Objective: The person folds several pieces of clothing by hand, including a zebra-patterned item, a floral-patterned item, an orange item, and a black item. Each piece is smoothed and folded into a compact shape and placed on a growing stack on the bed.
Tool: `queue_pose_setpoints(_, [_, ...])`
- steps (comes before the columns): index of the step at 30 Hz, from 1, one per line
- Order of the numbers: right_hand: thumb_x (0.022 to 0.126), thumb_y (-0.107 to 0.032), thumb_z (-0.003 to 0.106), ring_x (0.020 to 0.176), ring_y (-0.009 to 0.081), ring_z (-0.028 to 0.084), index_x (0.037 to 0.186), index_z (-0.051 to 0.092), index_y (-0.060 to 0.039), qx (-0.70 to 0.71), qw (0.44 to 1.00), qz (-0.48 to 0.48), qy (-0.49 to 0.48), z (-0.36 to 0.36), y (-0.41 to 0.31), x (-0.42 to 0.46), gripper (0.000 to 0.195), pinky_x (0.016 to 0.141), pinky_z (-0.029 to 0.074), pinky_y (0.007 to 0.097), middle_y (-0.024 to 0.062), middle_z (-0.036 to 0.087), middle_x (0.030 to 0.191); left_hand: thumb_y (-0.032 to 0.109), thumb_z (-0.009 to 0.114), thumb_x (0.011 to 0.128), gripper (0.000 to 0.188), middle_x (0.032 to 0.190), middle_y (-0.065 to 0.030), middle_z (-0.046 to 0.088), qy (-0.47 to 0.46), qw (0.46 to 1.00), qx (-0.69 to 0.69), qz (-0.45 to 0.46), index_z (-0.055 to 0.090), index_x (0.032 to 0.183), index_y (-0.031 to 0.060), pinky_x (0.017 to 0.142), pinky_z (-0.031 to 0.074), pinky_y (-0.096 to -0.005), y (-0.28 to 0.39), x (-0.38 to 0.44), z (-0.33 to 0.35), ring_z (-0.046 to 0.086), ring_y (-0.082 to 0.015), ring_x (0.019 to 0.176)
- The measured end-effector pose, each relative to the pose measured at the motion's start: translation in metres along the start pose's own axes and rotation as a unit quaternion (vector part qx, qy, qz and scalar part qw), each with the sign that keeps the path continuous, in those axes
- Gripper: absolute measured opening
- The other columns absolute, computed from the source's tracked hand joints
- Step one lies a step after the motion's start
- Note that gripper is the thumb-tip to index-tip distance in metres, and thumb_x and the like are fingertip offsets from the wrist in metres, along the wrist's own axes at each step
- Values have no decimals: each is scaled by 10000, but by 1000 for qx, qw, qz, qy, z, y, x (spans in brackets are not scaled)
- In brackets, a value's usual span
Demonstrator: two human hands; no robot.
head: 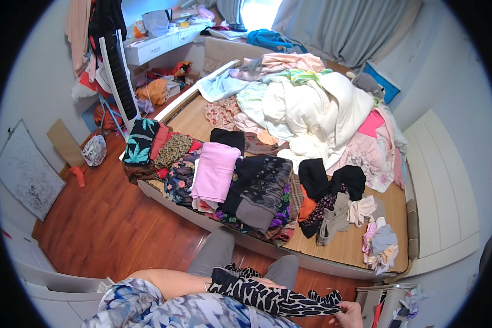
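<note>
A black garment with a pale animal-type print (266, 297) stretches across my lap, close to my body. My right hand (349, 315) pinches its far end at the lower right, where the cloth is bunched. My left hand (268, 283) lies against the same garment near its middle. Cloth covers the wrist and part of that hand, so its grip is hidden. Just beyond my knees, on the bed's near edge, rest a folded dark floral garment (266, 184) and a folded pink cloth (216, 170).
A cream quilt (315, 115) is heaped on the bed board (307, 244). Folded patterned clothes (174, 149) stand at the left corner. Black garments (313, 178), a grey-beige garment (335, 219) and a small clothes pile (381, 246) lie to the right. A fan (121, 78) stands beyond the left corner.
</note>
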State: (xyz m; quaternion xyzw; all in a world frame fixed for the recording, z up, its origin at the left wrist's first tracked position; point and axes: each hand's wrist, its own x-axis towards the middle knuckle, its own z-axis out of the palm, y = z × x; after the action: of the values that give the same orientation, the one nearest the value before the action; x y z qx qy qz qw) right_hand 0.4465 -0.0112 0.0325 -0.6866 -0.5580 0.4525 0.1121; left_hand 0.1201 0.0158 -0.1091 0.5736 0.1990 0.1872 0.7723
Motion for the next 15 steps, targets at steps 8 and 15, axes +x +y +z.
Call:
queue_pose_setpoints(8, [703,-5,595,657,210,596,732,600,15,-43,929,-296,216,18,6,50,35,626,476,297,115,617,715,224,404,974,526,1448,-97,280,-191,981,-13,-22,207,1423,32,1064,223,-296,52,6,25,250,-163,1326])
queue_pose_setpoints(15, [642,104,520,990,259,569,869,619,-26,110,889,-441,57,113,-108,99,279,874,426,340,116,613,1015,210,380,969,484,1428,-159,307,-249,961,82,93,262,1401,27,1080,200,-319,82,3,32,254,-237,1337])
